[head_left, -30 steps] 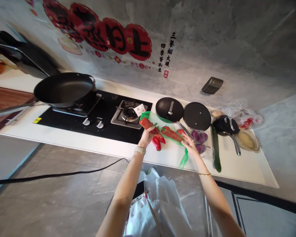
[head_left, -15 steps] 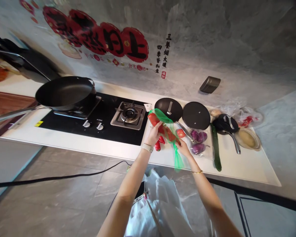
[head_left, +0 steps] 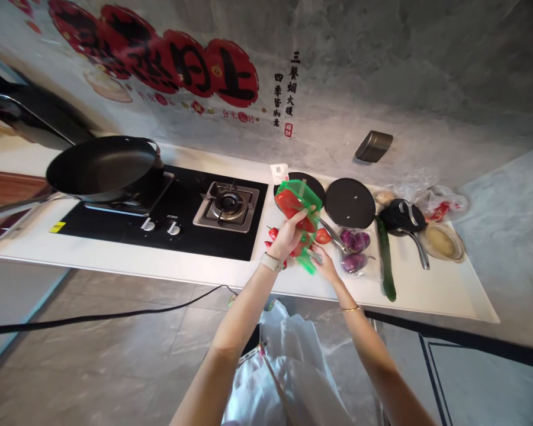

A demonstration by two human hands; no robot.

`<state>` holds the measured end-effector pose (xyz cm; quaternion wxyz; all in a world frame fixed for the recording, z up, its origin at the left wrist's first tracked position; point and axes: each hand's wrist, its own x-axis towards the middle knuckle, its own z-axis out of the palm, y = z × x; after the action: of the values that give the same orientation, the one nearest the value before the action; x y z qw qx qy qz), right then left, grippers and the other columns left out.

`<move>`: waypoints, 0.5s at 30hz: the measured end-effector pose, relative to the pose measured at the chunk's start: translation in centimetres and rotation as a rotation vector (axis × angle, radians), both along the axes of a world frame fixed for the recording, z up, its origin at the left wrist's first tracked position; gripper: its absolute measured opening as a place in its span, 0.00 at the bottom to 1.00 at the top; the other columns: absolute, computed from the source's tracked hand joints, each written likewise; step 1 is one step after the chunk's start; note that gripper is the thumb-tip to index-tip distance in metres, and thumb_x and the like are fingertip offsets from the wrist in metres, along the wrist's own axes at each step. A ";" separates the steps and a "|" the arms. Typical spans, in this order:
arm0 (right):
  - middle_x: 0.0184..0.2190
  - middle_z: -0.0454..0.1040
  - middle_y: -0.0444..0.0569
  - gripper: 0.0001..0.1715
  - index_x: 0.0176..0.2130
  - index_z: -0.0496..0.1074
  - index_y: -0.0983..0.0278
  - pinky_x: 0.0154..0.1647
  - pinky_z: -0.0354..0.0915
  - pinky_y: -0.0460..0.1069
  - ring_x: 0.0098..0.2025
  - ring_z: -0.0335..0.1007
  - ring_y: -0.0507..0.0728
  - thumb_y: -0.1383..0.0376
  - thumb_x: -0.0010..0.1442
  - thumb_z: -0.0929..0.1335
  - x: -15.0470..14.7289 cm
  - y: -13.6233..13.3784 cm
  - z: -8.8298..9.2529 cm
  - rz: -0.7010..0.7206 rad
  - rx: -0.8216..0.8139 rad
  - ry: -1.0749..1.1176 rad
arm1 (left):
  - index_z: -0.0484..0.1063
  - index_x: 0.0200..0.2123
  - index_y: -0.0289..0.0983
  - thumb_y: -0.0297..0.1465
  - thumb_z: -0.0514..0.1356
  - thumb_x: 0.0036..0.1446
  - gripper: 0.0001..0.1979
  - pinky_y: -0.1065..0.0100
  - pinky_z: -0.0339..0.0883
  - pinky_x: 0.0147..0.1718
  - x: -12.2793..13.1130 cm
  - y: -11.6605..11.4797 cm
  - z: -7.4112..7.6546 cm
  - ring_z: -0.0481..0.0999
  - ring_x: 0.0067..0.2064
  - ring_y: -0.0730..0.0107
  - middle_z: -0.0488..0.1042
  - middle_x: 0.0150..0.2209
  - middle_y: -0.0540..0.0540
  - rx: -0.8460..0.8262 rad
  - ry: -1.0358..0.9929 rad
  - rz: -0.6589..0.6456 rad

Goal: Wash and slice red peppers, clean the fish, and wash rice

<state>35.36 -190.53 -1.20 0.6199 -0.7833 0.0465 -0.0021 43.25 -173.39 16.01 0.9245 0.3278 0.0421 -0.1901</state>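
My left hand [head_left: 289, 238], with a pale watch strap at the wrist, is closed around a green mesh bag [head_left: 316, 197] of red produce, whose exact kind I cannot make out. The bag is tilted above the counter. My right hand [head_left: 324, 264] pinches the lower end of the bag, nearer the counter's front edge. Small red peppers [head_left: 273, 234] lie beside and partly behind my left hand. A tomato [head_left: 323, 236] rests just beyond my right hand. At the bag's far end a white paper tag [head_left: 279, 173] sticks up.
A large black wok [head_left: 106, 168] stands on the left burner of the black gas hob [head_left: 190, 236]. The right burner [head_left: 228, 204] is bare. Rightward are a black pan lid [head_left: 350, 203], wrapped purple onions [head_left: 354, 262], a cucumber [head_left: 384, 260], a small black pot [head_left: 402, 216] and a bowl [head_left: 442, 242].
My left hand has moved right and slightly down, nearer my right hand. The mesh bag has shifted right, and its loose tail is gathered up closer to my right hand. The camera view has shifted slightly.
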 end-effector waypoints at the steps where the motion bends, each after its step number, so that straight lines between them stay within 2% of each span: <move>1: 0.54 0.72 0.53 0.32 0.54 0.68 0.60 0.60 0.60 0.59 0.57 0.68 0.61 0.60 0.49 0.71 0.7 0.7 -0.5 -0.023 0.012 0.009 | 0.75 0.42 0.33 0.32 0.67 0.48 0.17 0.62 0.66 0.50 0.1 -0.7 1.1 0.76 0.50 0.58 0.78 0.44 0.41 -0.020 -0.037 -0.007; 4: 0.50 0.73 0.55 0.36 0.54 0.67 0.63 0.52 0.66 0.61 0.50 0.72 0.63 0.61 0.45 0.73 2.4 2.4 -1.9 -0.109 0.032 0.138 | 0.74 0.43 0.35 0.32 0.66 0.50 0.16 0.59 0.64 0.54 0.6 -1.8 3.8 0.74 0.53 0.58 0.77 0.47 0.42 -0.045 -0.120 0.034; 7: 0.45 0.75 0.55 0.34 0.50 0.68 0.65 0.45 0.69 0.59 0.44 0.73 0.62 0.61 0.44 0.73 2.9 3.3 -3.0 -0.138 0.001 0.203 | 0.73 0.42 0.35 0.33 0.65 0.52 0.14 0.56 0.63 0.56 1.6 -0.9 5.7 0.72 0.56 0.56 0.77 0.49 0.43 -0.048 -0.194 0.117; 11: 0.41 0.75 0.53 0.24 0.43 0.70 0.65 0.45 0.68 0.58 0.41 0.71 0.61 0.61 0.46 0.71 2.3 3.8 -3.4 -0.174 -0.130 0.118 | 0.71 0.45 0.35 0.38 0.61 0.56 0.16 0.52 0.59 0.59 3.2 2.7 8.6 0.69 0.59 0.55 0.73 0.53 0.41 0.007 -0.326 0.209; 13: 0.36 0.75 0.53 0.16 0.38 0.71 0.65 0.43 0.68 0.57 0.38 0.71 0.59 0.60 0.50 0.69 1.9 4.1 -2.9 -0.170 -0.216 0.053 | 0.70 0.47 0.36 0.39 0.59 0.59 0.16 0.50 0.58 0.60 3.6 5.1 10.1 0.67 0.60 0.56 0.72 0.54 0.42 0.045 -0.378 0.274; 15: 0.33 0.75 0.51 0.11 0.35 0.71 0.64 0.40 0.68 0.55 0.35 0.70 0.58 0.60 0.53 0.67 1.8 4.7 -2.1 -0.132 -0.248 0.004 | 0.70 0.46 0.37 0.38 0.58 0.60 0.15 0.50 0.60 0.59 3.4 7.7 10.9 0.68 0.60 0.57 0.72 0.53 0.43 0.068 -0.390 0.351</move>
<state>37.13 -185.82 -3.26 0.5166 -0.8493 0.0985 -0.0469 46.61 -165.68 26.89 0.9223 0.3770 -0.0742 0.0414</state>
